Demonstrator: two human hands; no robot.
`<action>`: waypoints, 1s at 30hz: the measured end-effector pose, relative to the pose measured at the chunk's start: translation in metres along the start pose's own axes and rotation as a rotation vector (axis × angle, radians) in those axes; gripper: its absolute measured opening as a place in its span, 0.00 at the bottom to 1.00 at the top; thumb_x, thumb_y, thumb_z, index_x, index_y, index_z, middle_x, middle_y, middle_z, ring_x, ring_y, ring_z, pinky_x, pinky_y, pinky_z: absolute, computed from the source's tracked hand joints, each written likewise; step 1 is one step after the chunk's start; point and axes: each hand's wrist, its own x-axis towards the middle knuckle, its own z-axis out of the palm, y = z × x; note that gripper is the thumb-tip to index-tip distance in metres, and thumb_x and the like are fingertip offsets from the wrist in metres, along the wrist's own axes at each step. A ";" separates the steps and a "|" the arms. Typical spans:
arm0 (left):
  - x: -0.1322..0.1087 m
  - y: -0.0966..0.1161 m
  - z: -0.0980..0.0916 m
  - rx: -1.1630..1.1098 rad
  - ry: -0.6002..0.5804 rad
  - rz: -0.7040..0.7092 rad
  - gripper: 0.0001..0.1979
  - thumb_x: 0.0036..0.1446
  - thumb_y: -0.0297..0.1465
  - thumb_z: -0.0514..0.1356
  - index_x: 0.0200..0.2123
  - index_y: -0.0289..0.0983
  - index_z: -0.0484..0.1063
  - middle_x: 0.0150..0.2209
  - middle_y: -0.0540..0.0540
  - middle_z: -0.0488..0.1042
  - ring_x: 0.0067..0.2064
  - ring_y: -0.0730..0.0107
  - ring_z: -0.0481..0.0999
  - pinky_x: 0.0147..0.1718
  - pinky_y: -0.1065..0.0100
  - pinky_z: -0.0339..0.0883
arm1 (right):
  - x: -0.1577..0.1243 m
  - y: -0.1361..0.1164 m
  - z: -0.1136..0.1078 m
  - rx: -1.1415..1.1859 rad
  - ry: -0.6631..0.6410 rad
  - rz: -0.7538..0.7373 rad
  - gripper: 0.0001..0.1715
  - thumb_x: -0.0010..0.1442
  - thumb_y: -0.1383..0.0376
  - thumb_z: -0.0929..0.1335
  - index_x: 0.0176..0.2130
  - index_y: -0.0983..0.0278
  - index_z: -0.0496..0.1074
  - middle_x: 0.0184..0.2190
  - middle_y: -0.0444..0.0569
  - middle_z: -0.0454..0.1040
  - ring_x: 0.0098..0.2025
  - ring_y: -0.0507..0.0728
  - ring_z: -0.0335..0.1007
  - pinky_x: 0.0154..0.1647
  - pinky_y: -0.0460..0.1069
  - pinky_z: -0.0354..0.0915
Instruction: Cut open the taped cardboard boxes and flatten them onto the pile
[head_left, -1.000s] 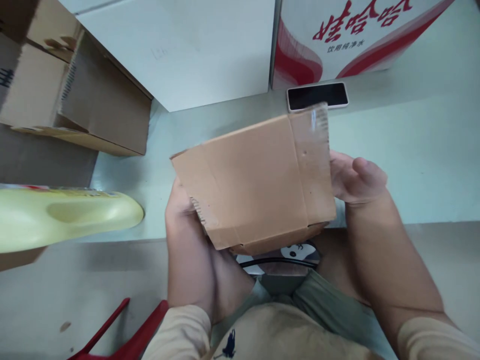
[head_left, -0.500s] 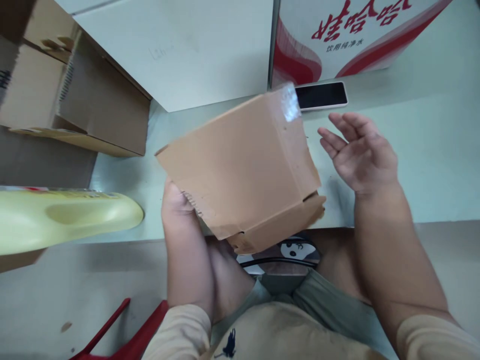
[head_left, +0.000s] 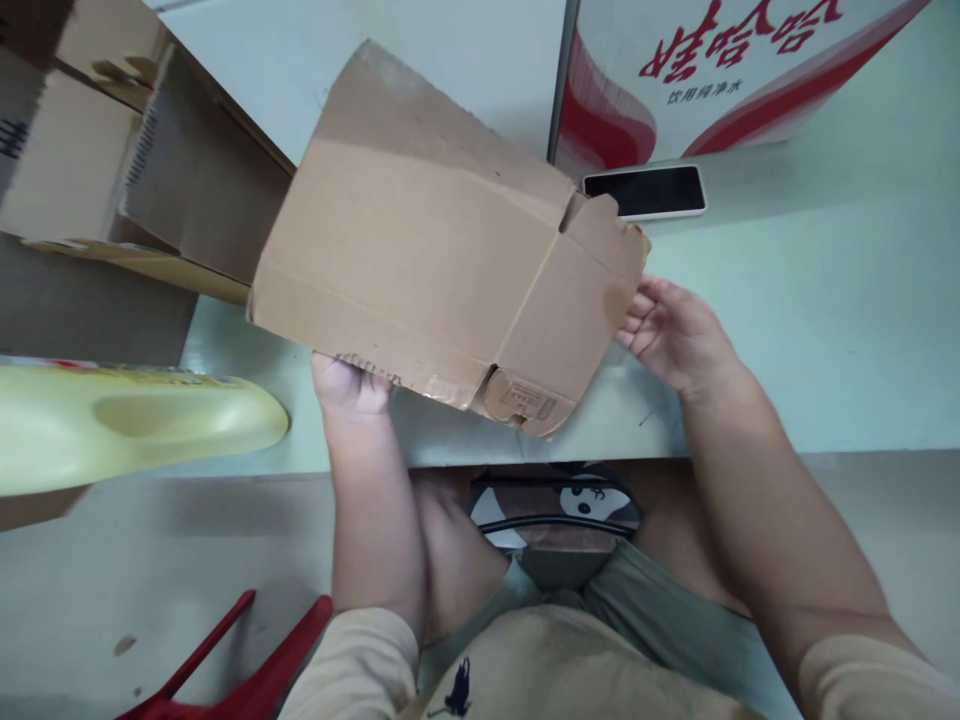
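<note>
The left grip (head_left: 351,385) is clasping the box (head_left: 420,260) at its lower left edge, closed around the cardboard with the fingers tucked out of sight behind it. The right grip (head_left: 675,335) is reaching in from the right. Its fingers (head_left: 637,312) are loosely curled and meeting the ragged edge of the right-hand flap. Whether they are pinching that flap or only touching it, I cannot tell, as the tips are lying right at the cardboard's rim.

The box is hanging in the air above the near edge of the tabletop (head_left: 825,320), tilted so that its left end is leaning up and away. It is plain brown corrugated board, looking opened out and partly flattened, with one broad panel facing the camera. A crease is running along the lower part of the panel. The bottom edge by the left grip is showing torn fluting, and a small rounded tab with a faint printed stamp is sticking out at the lowest corner. The right flap is folding off at an angle and is worn at its corner.

A phone (head_left: 645,192) is lying face up on the tabletop just beyond the flap, in front of a red-and-white carton (head_left: 712,80). Open brown cartons (head_left: 150,170) are standing at the left, and a pale yellow-green plastic thing (head_left: 127,430) is lying below them.
</note>
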 end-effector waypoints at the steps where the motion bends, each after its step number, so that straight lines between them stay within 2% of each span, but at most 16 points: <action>1: 0.000 0.001 0.001 -0.026 0.015 -0.005 0.39 0.46 0.69 0.57 0.47 0.47 0.77 0.46 0.42 0.83 0.64 0.48 0.76 0.53 0.49 0.80 | -0.002 0.003 0.006 -0.003 -0.034 0.022 0.34 0.40 0.40 0.81 0.36 0.58 0.74 0.28 0.43 0.78 0.27 0.55 0.74 0.26 0.50 0.73; 4: -0.003 0.005 0.005 -0.186 0.089 0.062 0.27 0.50 0.58 0.62 0.46 0.48 0.76 0.47 0.45 0.83 0.67 0.50 0.73 0.53 0.50 0.80 | -0.006 0.010 0.022 0.020 -0.059 0.025 0.35 0.37 0.42 0.82 0.37 0.58 0.75 0.28 0.43 0.79 0.27 0.56 0.74 0.25 0.51 0.73; 7: -0.008 0.010 0.010 -0.300 0.043 0.160 0.25 0.53 0.57 0.59 0.46 0.49 0.75 0.47 0.47 0.83 0.69 0.54 0.72 0.56 0.52 0.79 | -0.006 0.015 0.030 0.056 -0.003 0.010 0.35 0.38 0.43 0.83 0.37 0.59 0.74 0.29 0.43 0.78 0.25 0.54 0.72 0.21 0.48 0.69; 9: -0.009 0.009 0.011 -0.294 0.036 0.136 0.25 0.51 0.58 0.62 0.43 0.49 0.76 0.47 0.47 0.83 0.68 0.55 0.73 0.58 0.54 0.78 | -0.004 0.017 0.030 0.034 0.017 -0.017 0.35 0.40 0.42 0.82 0.38 0.60 0.74 0.28 0.42 0.77 0.23 0.51 0.69 0.17 0.46 0.63; 12: -0.005 -0.002 0.009 -0.189 0.118 0.101 0.21 0.50 0.53 0.71 0.40 0.47 0.76 0.48 0.46 0.83 0.64 0.55 0.77 0.62 0.56 0.76 | -0.005 0.018 0.027 -0.029 0.003 -0.075 0.35 0.44 0.40 0.81 0.39 0.60 0.74 0.28 0.43 0.76 0.21 0.50 0.66 0.15 0.45 0.59; 14: 0.000 -0.012 0.004 -0.108 0.132 0.114 0.23 0.51 0.55 0.71 0.41 0.47 0.75 0.49 0.46 0.83 0.64 0.55 0.77 0.65 0.55 0.75 | -0.008 0.018 0.027 -0.075 -0.044 -0.089 0.35 0.44 0.37 0.80 0.36 0.61 0.74 0.26 0.42 0.75 0.21 0.49 0.65 0.17 0.45 0.61; 16: 0.004 -0.021 0.000 -0.094 0.124 0.126 0.24 0.53 0.58 0.69 0.41 0.47 0.74 0.51 0.46 0.82 0.65 0.56 0.77 0.67 0.55 0.74 | -0.013 0.018 0.030 -0.151 -0.147 -0.054 0.35 0.44 0.35 0.79 0.30 0.62 0.73 0.21 0.42 0.71 0.19 0.49 0.61 0.17 0.45 0.59; 18: 0.005 -0.025 -0.001 -0.137 0.124 0.112 0.24 0.53 0.57 0.70 0.42 0.47 0.74 0.52 0.46 0.82 0.65 0.57 0.76 0.66 0.56 0.74 | -0.018 0.018 0.033 -0.202 -0.240 0.010 0.35 0.45 0.36 0.79 0.27 0.63 0.72 0.17 0.41 0.67 0.17 0.47 0.55 0.16 0.45 0.54; 20: 0.003 -0.023 0.002 -0.219 0.131 0.073 0.24 0.51 0.54 0.73 0.41 0.45 0.74 0.52 0.45 0.82 0.65 0.56 0.77 0.64 0.57 0.76 | -0.022 0.017 0.036 -0.177 -0.259 0.060 0.35 0.44 0.37 0.80 0.29 0.62 0.73 0.18 0.40 0.66 0.17 0.46 0.49 0.15 0.45 0.49; 23: -0.001 -0.012 0.012 -0.416 0.115 -0.040 0.22 0.50 0.50 0.73 0.38 0.42 0.75 0.47 0.45 0.83 0.58 0.57 0.81 0.54 0.60 0.81 | -0.026 0.013 0.037 -0.075 -0.189 0.066 0.37 0.40 0.38 0.82 0.33 0.62 0.73 0.20 0.39 0.69 0.16 0.43 0.44 0.14 0.44 0.45; 25: -0.003 -0.001 0.017 -0.551 0.097 -0.127 0.19 0.54 0.50 0.69 0.39 0.42 0.77 0.45 0.46 0.84 0.51 0.60 0.84 0.44 0.64 0.83 | -0.026 0.007 0.033 -0.025 -0.098 0.021 0.38 0.39 0.39 0.82 0.33 0.62 0.72 0.19 0.36 0.66 0.15 0.42 0.41 0.15 0.44 0.43; 28: -0.003 0.010 0.021 -0.619 0.137 -0.189 0.18 0.59 0.49 0.62 0.42 0.43 0.80 0.49 0.45 0.84 0.46 0.62 0.85 0.39 0.66 0.82 | -0.025 -0.012 0.017 0.062 0.110 -0.156 0.38 0.38 0.40 0.83 0.32 0.61 0.68 0.15 0.31 0.57 0.13 0.42 0.42 0.14 0.43 0.45; 30: -0.002 0.012 0.022 -0.604 0.178 -0.200 0.19 0.61 0.50 0.59 0.42 0.43 0.80 0.50 0.45 0.84 0.46 0.62 0.85 0.38 0.67 0.81 | -0.025 -0.032 0.000 0.158 0.303 -0.325 0.39 0.37 0.43 0.85 0.34 0.60 0.66 0.18 0.31 0.61 0.13 0.41 0.45 0.14 0.42 0.49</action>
